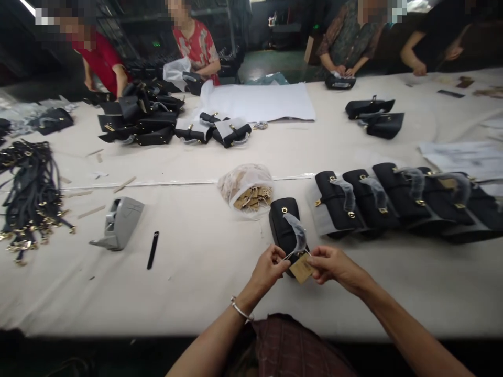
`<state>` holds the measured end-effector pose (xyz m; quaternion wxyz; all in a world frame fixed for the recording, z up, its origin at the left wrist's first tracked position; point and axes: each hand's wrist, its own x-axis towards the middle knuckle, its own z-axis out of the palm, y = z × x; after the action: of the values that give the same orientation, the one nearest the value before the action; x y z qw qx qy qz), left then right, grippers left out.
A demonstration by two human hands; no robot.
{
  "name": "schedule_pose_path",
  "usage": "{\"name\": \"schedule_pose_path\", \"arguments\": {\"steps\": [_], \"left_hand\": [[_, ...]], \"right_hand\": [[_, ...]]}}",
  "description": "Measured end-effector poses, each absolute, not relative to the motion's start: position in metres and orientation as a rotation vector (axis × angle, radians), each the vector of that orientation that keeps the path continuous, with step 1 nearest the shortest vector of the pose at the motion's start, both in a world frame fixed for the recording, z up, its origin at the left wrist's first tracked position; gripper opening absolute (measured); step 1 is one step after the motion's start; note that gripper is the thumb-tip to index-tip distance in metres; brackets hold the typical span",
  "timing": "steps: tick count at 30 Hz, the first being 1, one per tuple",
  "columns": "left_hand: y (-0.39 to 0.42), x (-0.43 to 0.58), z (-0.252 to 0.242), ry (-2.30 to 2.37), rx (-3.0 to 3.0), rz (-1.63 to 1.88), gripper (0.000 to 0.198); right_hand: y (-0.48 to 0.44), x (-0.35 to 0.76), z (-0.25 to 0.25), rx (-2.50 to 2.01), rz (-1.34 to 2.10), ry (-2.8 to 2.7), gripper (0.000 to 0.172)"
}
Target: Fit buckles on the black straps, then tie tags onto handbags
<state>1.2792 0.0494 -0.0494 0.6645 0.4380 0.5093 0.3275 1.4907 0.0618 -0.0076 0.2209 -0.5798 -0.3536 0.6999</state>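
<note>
A small black handbag [283, 221] lies on the white table in front of me, its handle wrapped in clear plastic. My left hand [269, 268] pinches the thin string of a brown paper tag [301, 269] at the bag's near end. My right hand [329, 263] pinches the tag's right edge. Both hands are closed on the tag and its string, touching the bag's handle area.
A row of several black bags [396, 201] lies to the right. A plastic bag of brown tags [247, 187] sits just beyond. A grey tape dispenser [119, 222], a black strip [153, 250] and a pile of straps [29, 193] lie left. Other people work at the far side.
</note>
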Motion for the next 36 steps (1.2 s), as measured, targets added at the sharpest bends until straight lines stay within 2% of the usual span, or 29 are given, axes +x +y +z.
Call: {"name": "schedule_pose_path", "arguments": {"steps": [10, 16, 20, 22, 25, 28, 30, 33, 36], "left_hand": [[0.037, 1.279, -0.034, 0.923, 0.733, 0.935, 0.03], [0.019, 1.279, -0.035, 0.894, 1.101, 0.79, 0.027], [0.01, 1.284, -0.034, 0.931, 1.426, 0.797, 0.046], [0.012, 1.287, -0.035, 0.983, 1.383, 0.8, 0.043], [0.018, 1.284, -0.036, 1.132, 1.307, 0.865, 0.025], [0.018, 1.269, -0.029, 1.207, 1.725, 0.99, 0.024], [0.013, 1.256, -0.017, 1.102, 2.072, 1.002, 0.031], [0.004, 1.243, 0.004, 0.873, 2.402, 0.877, 0.044], [-0.001, 1.246, 0.017, 0.734, 2.534, 0.6, 0.049]], "right_hand": [[0.057, 1.482, -0.01, -1.571, 1.808, -0.757, 0.051], [0.049, 1.473, -0.019, -1.546, 1.716, -0.696, 0.056], [0.041, 1.468, -0.023, -1.56, 1.579, -0.78, 0.047], [0.04, 1.468, -0.021, -1.598, 1.485, -0.953, 0.04], [0.042, 1.473, -0.011, -1.717, 1.279, -1.213, 0.035], [0.046, 1.479, 0.004, -1.766, 0.892, -1.382, 0.032], [0.052, 1.482, 0.013, -1.626, 0.572, -1.581, 0.029], [0.064, 1.484, 0.022, -1.305, 0.207, -1.973, 0.043], [0.08, 1.483, 0.024, -1.068, 0.039, -2.357, 0.056]]}}
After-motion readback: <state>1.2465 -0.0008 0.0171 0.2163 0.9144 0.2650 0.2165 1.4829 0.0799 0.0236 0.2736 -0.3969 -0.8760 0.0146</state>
